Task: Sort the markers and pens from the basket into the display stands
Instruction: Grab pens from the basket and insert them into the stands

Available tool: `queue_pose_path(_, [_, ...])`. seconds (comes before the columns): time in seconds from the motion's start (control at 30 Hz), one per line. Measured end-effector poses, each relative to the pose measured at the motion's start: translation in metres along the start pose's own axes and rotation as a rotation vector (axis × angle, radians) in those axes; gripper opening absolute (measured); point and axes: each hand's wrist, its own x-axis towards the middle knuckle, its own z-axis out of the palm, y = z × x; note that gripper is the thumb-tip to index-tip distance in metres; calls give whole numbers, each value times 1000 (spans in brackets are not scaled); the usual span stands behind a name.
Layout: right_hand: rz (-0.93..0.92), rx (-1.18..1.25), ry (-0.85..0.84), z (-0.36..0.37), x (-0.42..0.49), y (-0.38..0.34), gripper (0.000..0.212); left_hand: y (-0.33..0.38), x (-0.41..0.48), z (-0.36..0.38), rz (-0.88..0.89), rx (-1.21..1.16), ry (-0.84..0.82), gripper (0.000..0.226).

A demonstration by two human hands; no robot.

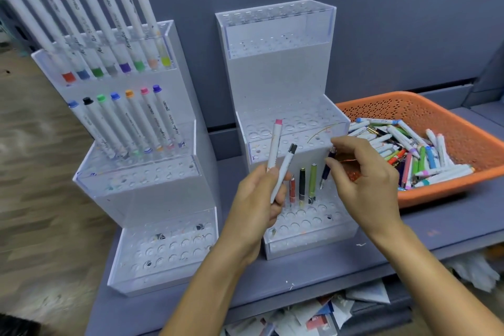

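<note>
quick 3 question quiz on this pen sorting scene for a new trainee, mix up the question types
1. True or false: the left hand holds two white markers.
2. Which stand already carries two rows of markers? A) left stand B) right stand
3. Fill in: the right hand holds a dark pen over the right stand's ____ tier.

Key:
1. True, one pink-capped, one dark-capped.
2. A.
3. Bottom, beside the red, black and green pens. The orange basket is still full.
</note>
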Motion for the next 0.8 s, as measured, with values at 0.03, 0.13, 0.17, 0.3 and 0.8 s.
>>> queue_pose_path(0.03, [-4, -13, -15, 1, -3, 2, 25, 0, 0, 0, -3, -5, 0, 27])
queue_pose_path(0.13, [-25, -81, -108, 5, -13, 11, 24, 0, 1, 2, -7, -5, 3, 26])
queue_pose_path(0.17, [-26, -109, -136, 6, -16, 14, 24, 0, 1, 2, -7, -1, 3, 25])
queue_pose_path(0.3, [-3, -124, -138, 5, -17, 11, 10, -2, 2, 4, 1, 18, 1, 23])
queue_pose_path(0.8, [430, 640, -120, -21, 4, -45, 35, -8, 4, 17, 144, 91, -140, 20])
